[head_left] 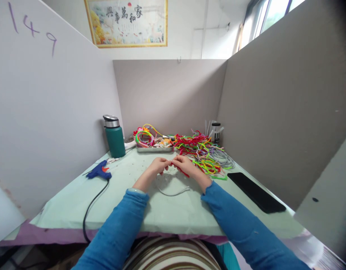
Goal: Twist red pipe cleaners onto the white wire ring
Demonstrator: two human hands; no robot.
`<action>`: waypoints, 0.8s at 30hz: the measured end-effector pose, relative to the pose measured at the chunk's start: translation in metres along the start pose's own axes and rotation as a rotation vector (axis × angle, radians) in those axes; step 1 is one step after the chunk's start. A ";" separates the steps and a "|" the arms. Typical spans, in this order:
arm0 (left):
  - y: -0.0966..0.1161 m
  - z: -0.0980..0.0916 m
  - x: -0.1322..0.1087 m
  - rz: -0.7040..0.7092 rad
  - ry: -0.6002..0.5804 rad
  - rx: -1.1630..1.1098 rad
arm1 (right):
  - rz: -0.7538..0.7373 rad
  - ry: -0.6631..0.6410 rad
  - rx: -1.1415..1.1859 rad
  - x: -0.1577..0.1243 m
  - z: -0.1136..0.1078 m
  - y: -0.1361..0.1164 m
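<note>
My left hand [159, 165] and my right hand [184, 165] meet over the middle of the table, fingertips pinched together. Between them is a red pipe cleaner [183, 172], whose end slants down below my right palm. Most of it is hidden by my fingers. Just under the hands a thin grey pipe cleaner [173, 195] lies in a loose curve on the tablecloth [178, 217]. A tangled heap of coloured pipe cleaners [198, 148], red, yellow, green and grey, spreads out beyond my right hand.
At the left lies a blue glue gun [99, 170] with a black cord [90, 208]. A green bottle [115, 138] stands behind it. A metal tray [154, 150] holds coloured craft pieces. A black phone [256, 192] lies at right. Grey partitions [170, 93] enclose the table.
</note>
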State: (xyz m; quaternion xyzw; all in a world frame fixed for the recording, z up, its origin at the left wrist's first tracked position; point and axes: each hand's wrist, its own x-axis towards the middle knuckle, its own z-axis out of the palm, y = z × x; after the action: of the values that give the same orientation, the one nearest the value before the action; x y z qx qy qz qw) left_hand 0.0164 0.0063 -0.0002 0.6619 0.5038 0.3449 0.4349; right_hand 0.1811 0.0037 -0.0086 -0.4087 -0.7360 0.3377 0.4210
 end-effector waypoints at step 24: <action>-0.005 0.001 0.005 0.130 0.075 -0.081 | 0.021 0.004 -0.015 0.003 0.001 0.008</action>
State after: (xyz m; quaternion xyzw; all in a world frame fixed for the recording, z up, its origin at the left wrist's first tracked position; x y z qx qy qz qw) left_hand 0.0168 0.0117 -0.0050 0.6619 0.4612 0.4169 0.4188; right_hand 0.1818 0.0092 -0.0146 -0.4204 -0.7334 0.3357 0.4155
